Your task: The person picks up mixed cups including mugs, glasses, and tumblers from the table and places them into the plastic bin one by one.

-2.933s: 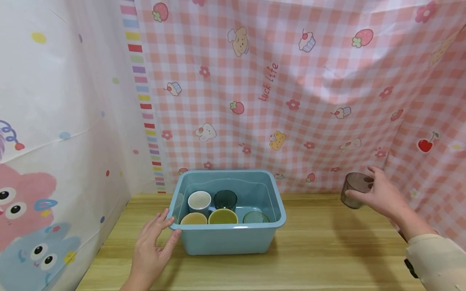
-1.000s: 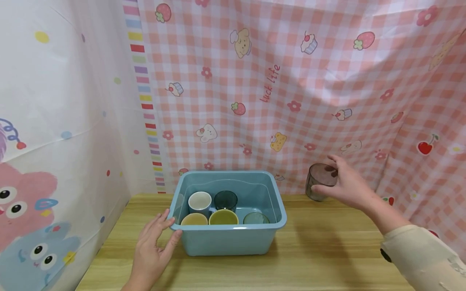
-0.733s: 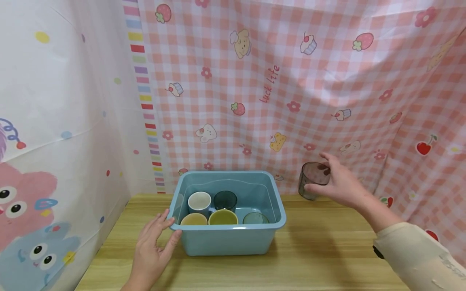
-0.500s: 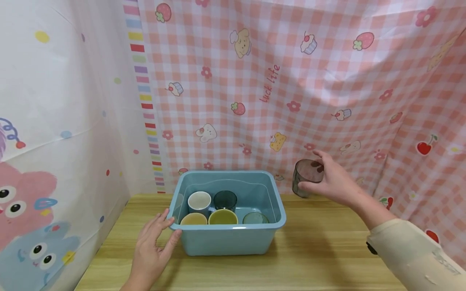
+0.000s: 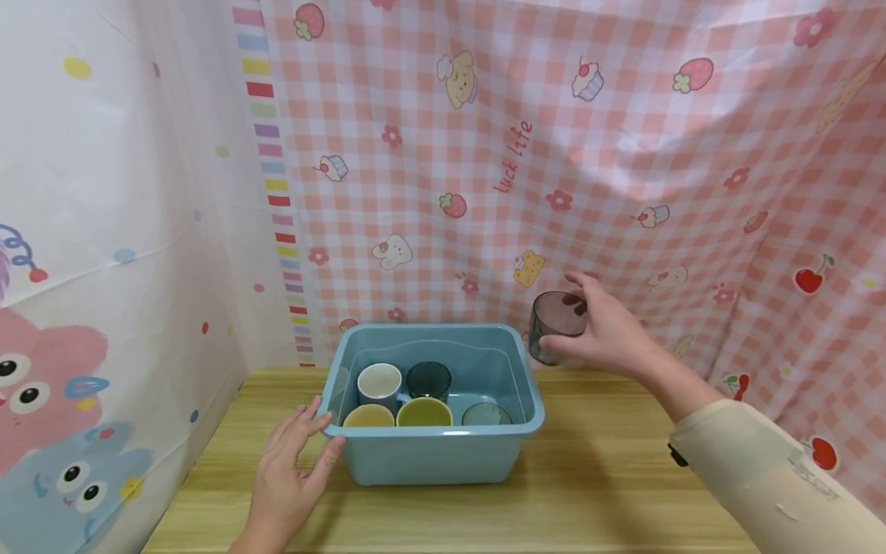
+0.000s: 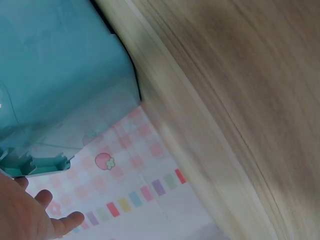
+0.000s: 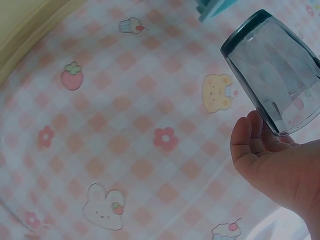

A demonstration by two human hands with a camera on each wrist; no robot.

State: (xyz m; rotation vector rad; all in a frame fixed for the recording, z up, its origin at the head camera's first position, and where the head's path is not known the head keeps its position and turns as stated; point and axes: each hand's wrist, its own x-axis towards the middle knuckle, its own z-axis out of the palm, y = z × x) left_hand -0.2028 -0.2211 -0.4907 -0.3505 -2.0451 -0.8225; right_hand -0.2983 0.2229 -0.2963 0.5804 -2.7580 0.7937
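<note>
My right hand (image 5: 611,329) grips a clear smoky-grey glass (image 5: 551,327) between thumb and fingers, held up just beyond the right rim of a blue plastic bin (image 5: 443,460). In the right wrist view the glass (image 7: 275,75) shows a thick dark base. At the bin's left front corner my left hand (image 5: 291,469) rests its relaxed fingers on the rim. Inside the bin stand a white-lined mug (image 5: 380,380), a dark glass (image 5: 429,380), a yellow cup (image 5: 369,417), an olive-green cup (image 5: 424,414) and a pale green glass (image 5: 487,415).
The bin stands on a wooden table (image 5: 609,485). Behind it hangs a pink checked cloth (image 5: 484,154), close to the glass. A white cloth with cartoon prints (image 5: 124,231) hangs on the left.
My right hand has carried the smoky glass leftward and upward, from the table's far right to beside the bin. My left hand and the bin have stayed put.
</note>
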